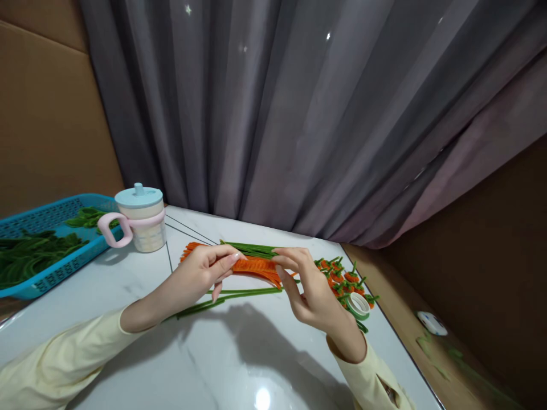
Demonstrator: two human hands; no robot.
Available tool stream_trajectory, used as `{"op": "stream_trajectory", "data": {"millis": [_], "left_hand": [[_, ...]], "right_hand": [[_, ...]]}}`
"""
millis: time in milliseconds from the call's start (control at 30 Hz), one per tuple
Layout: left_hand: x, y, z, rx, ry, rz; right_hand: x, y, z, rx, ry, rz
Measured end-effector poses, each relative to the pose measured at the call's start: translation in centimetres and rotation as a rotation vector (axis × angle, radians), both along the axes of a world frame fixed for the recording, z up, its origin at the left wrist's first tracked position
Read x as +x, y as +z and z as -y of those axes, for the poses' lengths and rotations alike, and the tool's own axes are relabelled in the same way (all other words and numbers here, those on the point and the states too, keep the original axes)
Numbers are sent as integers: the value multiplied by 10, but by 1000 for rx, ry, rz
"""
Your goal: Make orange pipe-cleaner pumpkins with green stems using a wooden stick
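A bundle of orange pipe cleaners (256, 265) lies across the white marble table (222, 359). My left hand (205, 270) pinches its left part and my right hand (305, 285) pinches its right end, lifting it slightly. Green pipe cleaners (248, 249) lie just behind the bundle. More green stems (231, 298) lie under my hands. To the right of my right hand sit several small finished orange carrots with green tops (344, 276). A roll of green tape (359, 305) rests beside my right wrist.
A blue plastic basket (51, 273) with green pipe cleaners sits at the left edge. A cup with a pink handle and pale blue lid (141, 219) stands beside it. A grey curtain (299, 114) hangs behind. The table edge runs along the right, above a brown floor.
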State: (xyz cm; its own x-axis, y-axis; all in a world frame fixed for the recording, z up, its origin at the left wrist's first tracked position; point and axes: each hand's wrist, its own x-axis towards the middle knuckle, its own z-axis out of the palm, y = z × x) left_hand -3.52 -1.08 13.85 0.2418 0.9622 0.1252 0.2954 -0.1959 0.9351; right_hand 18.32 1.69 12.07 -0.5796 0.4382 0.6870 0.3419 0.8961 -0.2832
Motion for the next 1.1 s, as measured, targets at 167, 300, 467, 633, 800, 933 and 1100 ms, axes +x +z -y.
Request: {"op": "stream_trajectory", "data": {"millis": [167, 300, 467, 633, 800, 933, 1100], "left_hand": [[1, -2, 0, 34, 19, -7], [1, -4, 1, 17, 32, -3], [1, -4, 1, 34, 32, 8], [1, -5, 1, 63, 44, -15], [2, -5, 3, 102, 48, -43], [2, -4, 4, 120, 55, -63], [1, -5, 5, 118, 59, -70]], "right_hand": [[-3, -4, -3, 27, 1, -17], [-1, -5, -2, -14, -6, -13], [2, -4, 0, -161, 10, 13], [0, -6, -3, -108, -1, 33], [-2, -7, -4, -125, 11, 16], [-3, -5, -3, -193, -4, 0], [-3, -5, -3, -207, -37, 31]]}}
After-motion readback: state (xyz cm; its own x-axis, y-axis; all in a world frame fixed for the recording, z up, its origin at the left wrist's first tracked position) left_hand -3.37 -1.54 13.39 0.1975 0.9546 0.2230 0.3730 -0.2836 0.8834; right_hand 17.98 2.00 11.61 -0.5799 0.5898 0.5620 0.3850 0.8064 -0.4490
